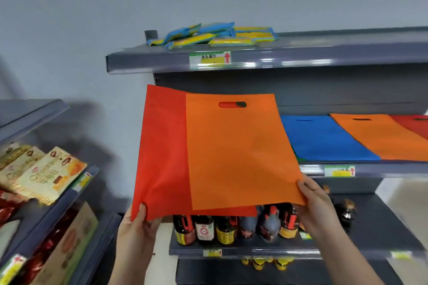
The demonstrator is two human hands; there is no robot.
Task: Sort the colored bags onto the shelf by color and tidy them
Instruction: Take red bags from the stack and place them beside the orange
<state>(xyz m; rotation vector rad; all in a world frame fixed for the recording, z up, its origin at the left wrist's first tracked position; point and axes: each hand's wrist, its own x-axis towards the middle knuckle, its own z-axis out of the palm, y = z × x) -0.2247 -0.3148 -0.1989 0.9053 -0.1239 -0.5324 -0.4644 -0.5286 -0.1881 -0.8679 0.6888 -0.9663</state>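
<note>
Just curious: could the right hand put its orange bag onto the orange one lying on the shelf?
Probably yes: the right hand grips the held orange bag, and nothing blocks the shelved orange bag.

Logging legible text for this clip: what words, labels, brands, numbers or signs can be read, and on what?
No text reads cleanly.
Top shelf tag: red up arrow; characters blurred.
Middle shelf tag: red arrow; text blurred.
Snack packets: printed lettering, blurred.
Bottle labels: too small.
Held orange bag and red bag: blank.
</note>
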